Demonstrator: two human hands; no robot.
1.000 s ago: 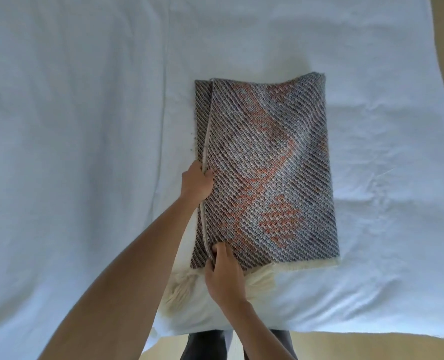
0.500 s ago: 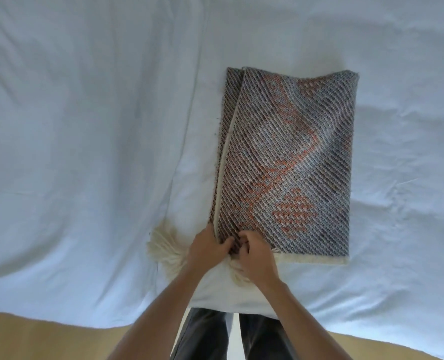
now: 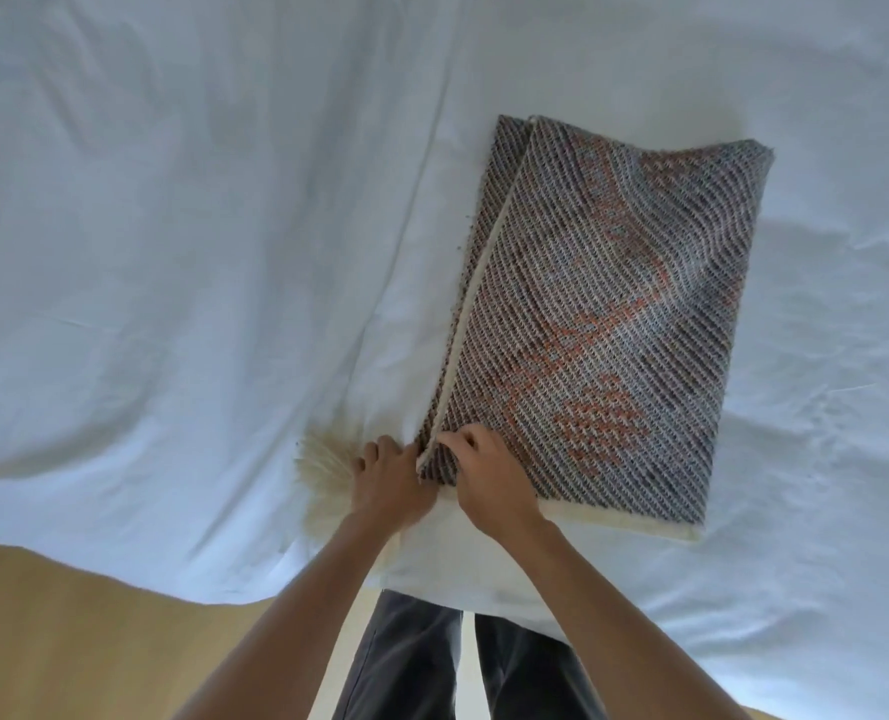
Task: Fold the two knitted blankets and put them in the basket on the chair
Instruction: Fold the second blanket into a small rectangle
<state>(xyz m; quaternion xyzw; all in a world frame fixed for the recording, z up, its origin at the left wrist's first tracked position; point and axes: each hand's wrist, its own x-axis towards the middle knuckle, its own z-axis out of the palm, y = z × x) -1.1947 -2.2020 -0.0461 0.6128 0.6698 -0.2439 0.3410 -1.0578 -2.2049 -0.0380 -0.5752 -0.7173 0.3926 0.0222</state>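
Your left hand (image 3: pixel 390 480) and right hand (image 3: pixel 489 475) are both pinching the near corner of the folded blanket (image 3: pixel 613 330) on the bed (image 3: pixel 172 252).

A wrinkled pale-blue fabric sheet (image 3: pixel 172 252) is covering the bed and hanging over its near edge above a plain tan floor (image 3: pixel 94 641).

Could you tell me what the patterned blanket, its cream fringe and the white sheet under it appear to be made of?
The blanket looks like thick knitted yarn, probably wool or acrylic: ribbed diagonal stitches in grey, blue and orange, matte. Its fringe seems loose cream yarn strands, fluffy. The sheet appears thin woven cotton or a blend, smooth, matte, softly creased.
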